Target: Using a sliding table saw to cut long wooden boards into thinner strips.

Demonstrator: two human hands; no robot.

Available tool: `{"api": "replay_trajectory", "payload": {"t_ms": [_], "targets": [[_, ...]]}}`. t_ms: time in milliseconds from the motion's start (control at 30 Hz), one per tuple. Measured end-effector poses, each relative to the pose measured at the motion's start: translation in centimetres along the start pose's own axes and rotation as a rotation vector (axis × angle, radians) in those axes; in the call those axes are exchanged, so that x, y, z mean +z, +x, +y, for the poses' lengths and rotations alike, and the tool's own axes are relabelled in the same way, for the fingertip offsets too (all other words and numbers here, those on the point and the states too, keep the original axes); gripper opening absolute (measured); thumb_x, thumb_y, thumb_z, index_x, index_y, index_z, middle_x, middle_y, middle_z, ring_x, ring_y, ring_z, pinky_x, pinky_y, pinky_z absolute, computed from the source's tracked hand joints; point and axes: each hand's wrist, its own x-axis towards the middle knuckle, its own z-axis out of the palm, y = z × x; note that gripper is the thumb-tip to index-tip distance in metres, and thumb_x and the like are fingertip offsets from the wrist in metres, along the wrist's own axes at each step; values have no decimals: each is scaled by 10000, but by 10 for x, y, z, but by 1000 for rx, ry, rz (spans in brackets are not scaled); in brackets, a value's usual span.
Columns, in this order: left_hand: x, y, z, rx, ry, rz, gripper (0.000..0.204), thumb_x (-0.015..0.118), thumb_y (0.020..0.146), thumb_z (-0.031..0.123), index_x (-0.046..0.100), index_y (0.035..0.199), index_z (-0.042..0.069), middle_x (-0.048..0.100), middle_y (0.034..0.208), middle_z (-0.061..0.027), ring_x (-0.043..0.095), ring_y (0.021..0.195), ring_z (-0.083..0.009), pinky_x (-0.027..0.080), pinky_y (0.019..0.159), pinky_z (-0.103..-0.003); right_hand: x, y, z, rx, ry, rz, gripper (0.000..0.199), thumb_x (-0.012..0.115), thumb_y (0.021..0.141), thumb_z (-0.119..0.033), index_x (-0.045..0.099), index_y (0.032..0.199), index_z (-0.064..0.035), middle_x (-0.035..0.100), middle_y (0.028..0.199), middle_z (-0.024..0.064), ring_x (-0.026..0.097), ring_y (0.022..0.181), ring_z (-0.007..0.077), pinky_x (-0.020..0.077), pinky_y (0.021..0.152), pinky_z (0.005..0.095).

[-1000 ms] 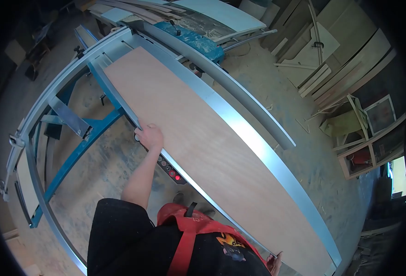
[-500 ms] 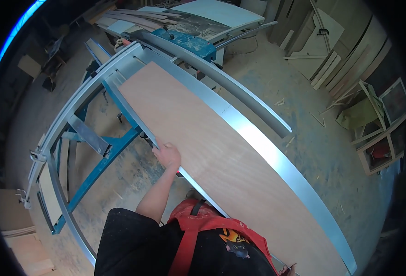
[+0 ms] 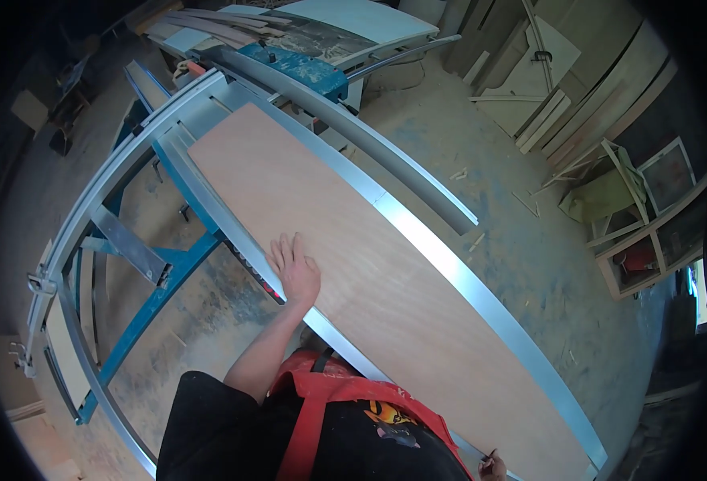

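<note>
A long pinkish-brown wooden board [image 3: 353, 276] lies flat on the metal sliding table [image 3: 442, 255] of a large saw, running from upper left to lower right. My left hand [image 3: 298, 276] rests on top of it by the near long edge, fingers spread and pointing away, holding nothing. At the bottom of the view my right hand [image 3: 493, 467] is beside the board's near edge, mostly cut off. Its fingers are curled, with a small dark thing at their tips that I cannot make out. A metal strip shows along the board's near side.
A blue-framed outrigger with a curved metal fence [image 3: 105, 175] stands to the left. Beyond the board are a blue saw housing [image 3: 293, 70] and a worktop with wooden strips [image 3: 217, 28]. Sheets [image 3: 586, 104] and wooden frames [image 3: 638, 240] stand at the right.
My left hand has gone from gripping the near edge to lying flat on the board. More metal shows along the board's near side. My right hand shows more, and the view has shifted.
</note>
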Motion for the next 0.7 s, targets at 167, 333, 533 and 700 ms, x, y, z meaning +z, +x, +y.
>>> {"api": "replay_trajectory", "payload": {"t_ms": [167,333,533,700], "targets": [[19,29,10,54,28,53,545,551,932,153,525,1476,117,421,1576,-206,290,1506,-447,130,1239,-631,48,11,-36,-100,8,-63,365,618,1039,-414,582,796,-144,499,530,-48,496,449,93,531,507,310],[35,52,23,23,39,65,490,556,939,151,557,1426,109,433,1567,-198,292,1503,-446,127,1238,-641,93,1,-79,-218,-57,-3,319,608,1052,-364,589,811,-157,495,544,-52,489,455,87,527,487,330],[70,95,32,-1,33,48,462,535,963,183,584,1418,121,439,1577,-184,279,1516,-426,116,1241,-631,143,-15,-108,-280,-251,65,303,653,1014,-344,590,824,-116,515,574,-24,513,461,125,559,490,351],[86,127,31,-10,43,17,446,534,968,184,599,1405,124,450,1571,-175,286,1518,-407,115,1244,-627,185,-40,-151,-165,-759,83,310,685,972,-348,610,846,-76,584,622,18,535,451,162,598,524,379]]}}
